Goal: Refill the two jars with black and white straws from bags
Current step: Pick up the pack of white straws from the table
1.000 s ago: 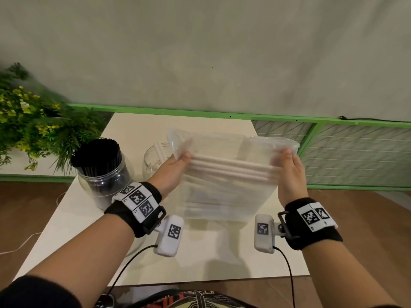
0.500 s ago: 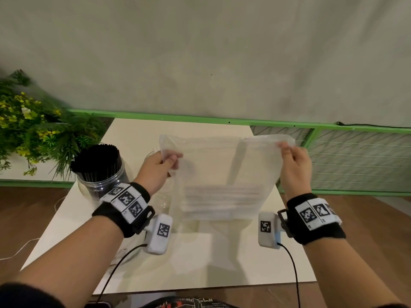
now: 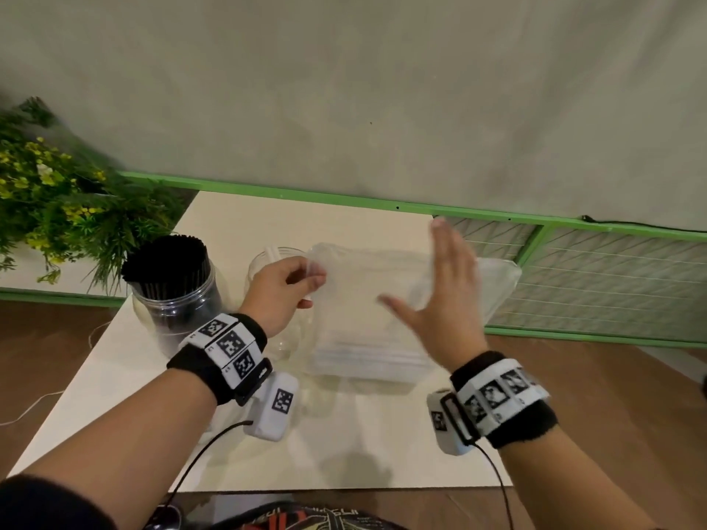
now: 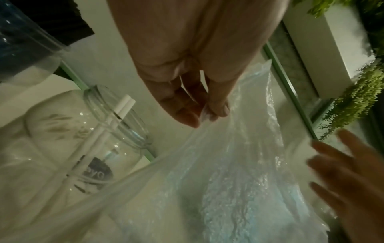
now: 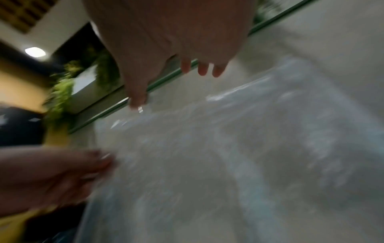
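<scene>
A clear plastic bag (image 3: 367, 292) hangs above the white table (image 3: 267, 434), with white straws (image 3: 367, 355) lying across its bottom. My left hand (image 3: 285, 288) pinches the bag's top left corner (image 4: 204, 113). My right hand (image 3: 440, 300) is off the bag, its fingers spread and blurred in front of it. A clear jar (image 3: 172, 300) packed with black straws (image 3: 166, 260) stands at the left. Beside it a second clear jar (image 4: 112, 131) holds two white straws (image 4: 122, 108); my left hand partly hides it in the head view.
A green plant with yellow flowers (image 3: 57, 223) stands to the left of the table. A green rail (image 3: 344, 202) runs along the wall behind, with a green mesh panel (image 3: 612, 285) at the right. Cables (image 3: 202, 453) hang from both wrist cameras.
My right hand has let go of the bag's top right corner and opened in front of the bag. The straws have slid to the bag's bottom. The left hand keeps its pinch.
</scene>
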### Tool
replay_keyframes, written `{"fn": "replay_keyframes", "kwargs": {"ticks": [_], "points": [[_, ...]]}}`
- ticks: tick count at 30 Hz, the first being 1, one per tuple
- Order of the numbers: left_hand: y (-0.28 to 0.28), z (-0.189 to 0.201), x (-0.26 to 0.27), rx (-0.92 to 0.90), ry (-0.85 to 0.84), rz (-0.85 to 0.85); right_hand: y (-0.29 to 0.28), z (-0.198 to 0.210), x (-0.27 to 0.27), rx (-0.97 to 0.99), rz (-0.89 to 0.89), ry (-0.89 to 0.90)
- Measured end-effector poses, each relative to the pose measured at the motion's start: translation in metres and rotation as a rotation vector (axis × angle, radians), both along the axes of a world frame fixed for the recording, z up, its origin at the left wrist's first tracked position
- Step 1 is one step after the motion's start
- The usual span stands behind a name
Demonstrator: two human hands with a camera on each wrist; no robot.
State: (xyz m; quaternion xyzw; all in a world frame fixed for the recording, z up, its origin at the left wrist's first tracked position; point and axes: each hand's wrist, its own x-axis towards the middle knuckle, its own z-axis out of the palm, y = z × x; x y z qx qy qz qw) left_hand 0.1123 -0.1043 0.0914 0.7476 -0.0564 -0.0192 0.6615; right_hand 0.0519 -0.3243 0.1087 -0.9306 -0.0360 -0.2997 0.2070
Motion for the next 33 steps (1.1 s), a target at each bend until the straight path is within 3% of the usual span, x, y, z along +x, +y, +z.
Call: {"fn": "replay_keyframes", "kwargs": {"ticks": [4,8,12,14,18,22,27,30,33], "points": [[-0.025,0.008,-0.016,0.037,-0.115,-0.065,0.031,-0.048,0.012,-0.219,-0.099,0.606],[-0.021,0.009,-0.023,0.158,-0.148,-0.154,0.024,-0.069,0.02,-0.271,-0.078,0.765],[0.013,0.003,-0.022,0.056,-0.013,-0.107,-0.004,-0.045,0.025,-0.092,0.004,0.758],[0.028,0.0,-0.023,-0.015,0.02,-0.062,-0.02,-0.027,0.021,0.186,0.069,0.715],[0.054,-0.012,-0.033,-0.026,0.083,-0.093,-0.027,0.007,0.004,0.837,0.37,0.563],[0.047,-0.015,-0.047,-0.113,0.076,-0.176,0.016,0.014,0.009,1.086,0.57,0.457],[0.072,0.001,-0.049,-0.118,0.032,0.088,0.081,0.01,0.019,1.029,0.714,0.434],[0.101,0.007,-0.051,-0.049,-0.004,0.207,0.109,0.01,0.024,0.817,0.793,0.6],[0.121,0.004,-0.055,0.013,-0.024,0.267,0.132,-0.005,0.031,0.645,0.801,0.507]]}}
